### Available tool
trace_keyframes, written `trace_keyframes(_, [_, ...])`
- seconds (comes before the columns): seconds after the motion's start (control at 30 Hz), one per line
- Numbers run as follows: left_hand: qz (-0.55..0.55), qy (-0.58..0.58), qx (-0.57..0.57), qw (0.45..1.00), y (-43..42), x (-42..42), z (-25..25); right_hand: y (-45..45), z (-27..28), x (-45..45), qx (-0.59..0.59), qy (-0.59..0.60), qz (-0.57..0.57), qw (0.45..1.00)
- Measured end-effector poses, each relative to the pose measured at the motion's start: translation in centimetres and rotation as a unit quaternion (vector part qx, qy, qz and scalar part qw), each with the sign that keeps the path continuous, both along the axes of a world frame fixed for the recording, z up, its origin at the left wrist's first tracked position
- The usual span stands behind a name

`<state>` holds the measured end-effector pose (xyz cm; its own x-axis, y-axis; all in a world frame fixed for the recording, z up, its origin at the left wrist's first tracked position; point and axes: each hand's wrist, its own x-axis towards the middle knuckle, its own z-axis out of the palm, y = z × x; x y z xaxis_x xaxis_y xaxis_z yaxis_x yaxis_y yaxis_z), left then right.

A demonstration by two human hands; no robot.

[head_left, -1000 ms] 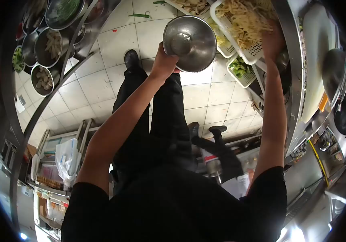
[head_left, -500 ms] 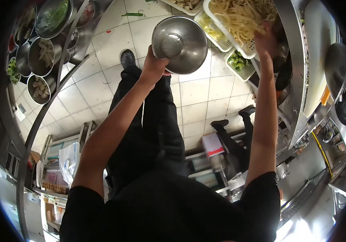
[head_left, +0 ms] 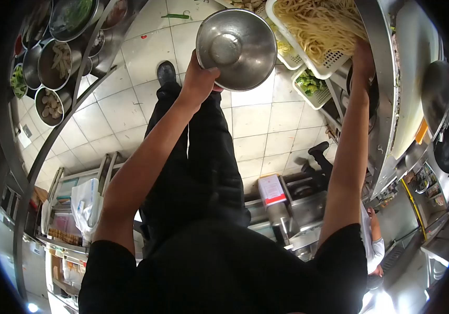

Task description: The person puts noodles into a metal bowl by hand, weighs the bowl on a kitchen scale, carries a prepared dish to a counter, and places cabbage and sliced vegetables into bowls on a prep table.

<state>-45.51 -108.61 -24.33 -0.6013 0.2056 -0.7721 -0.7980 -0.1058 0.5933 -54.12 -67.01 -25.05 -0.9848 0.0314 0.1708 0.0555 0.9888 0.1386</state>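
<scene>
My left hand (head_left: 199,83) is closed on the near left rim of a steel mixing bowl (head_left: 250,57). The bowl is tilted so that its inside faces me, and nothing shows in it. At the upper right, my right hand (head_left: 363,63) reaches to the right edge of a pile of noodles (head_left: 318,26) in a white perforated basket (head_left: 334,64). Its fingers are hidden, so I cannot tell whether they grip any noodles.
Below the noodle basket sits a smaller basket of green vegetables (head_left: 311,83). Several steel bowls of ingredients, one with pale round pieces (head_left: 51,107), stand at the left. A green scrap (head_left: 176,16) lies on the tiled floor (head_left: 256,120). Another person (head_left: 373,240) is at lower right.
My right hand has shifted right and slightly down, to the edge of the noodles. The bowl in my left hand has risen slightly. The other person's legs have moved.
</scene>
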Motion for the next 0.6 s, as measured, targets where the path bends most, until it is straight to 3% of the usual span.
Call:
trace_keyframes(0.03, [-0.006,0.018,-0.003,1.0,0.0,0.0,0.1,-2.0,2.6,0.8,0.0,-0.001,0.004,1.0])
trace_keyframes(0.07, [-0.003,0.017,-0.003,1.0,0.1,0.1,0.0,-4.3,4.7,1.6,-0.172,0.003,-0.137,0.975])
trace_keyframes(0.1, [0.002,0.025,0.004,1.0,0.1,0.2,-0.1,-6.0,5.4,1.9,-0.336,0.006,-0.273,0.902])
trace_keyframes(0.13, [0.005,0.034,0.012,0.999,0.2,0.3,-0.2,-7.0,4.7,1.9,-0.336,0.006,-0.272,0.902])
trace_keyframes(0.2, [0.005,0.037,0.01,0.999,0.2,0.5,-0.1,-7.9,2.6,2.4,-0.057,-0.17,-0.139,0.974])
trace_keyframes(0.23, [0.007,0.041,0.006,0.999,0.2,0.5,0.1,-7.6,1.7,2.5,-0.056,-0.17,-0.14,0.974])
trace_keyframes(0.3, [0.01,0.035,0.003,0.999,0.1,0.6,0.4,-7.1,-0.2,2.6,-0.191,-0.023,0.047,0.98])
trace_keyframes(0.4, [0.004,0.015,-0.007,1.0,0.1,0.8,0.5,-7.0,-2.8,-0.3,-0.226,-0.128,0.017,0.966])
trace_keyframes(0.6, [0.008,-0.011,-0.007,1.0,0.1,0.7,0.4,-0.4,-5.4,-4.5,-0.312,-0.191,-0.029,0.93])
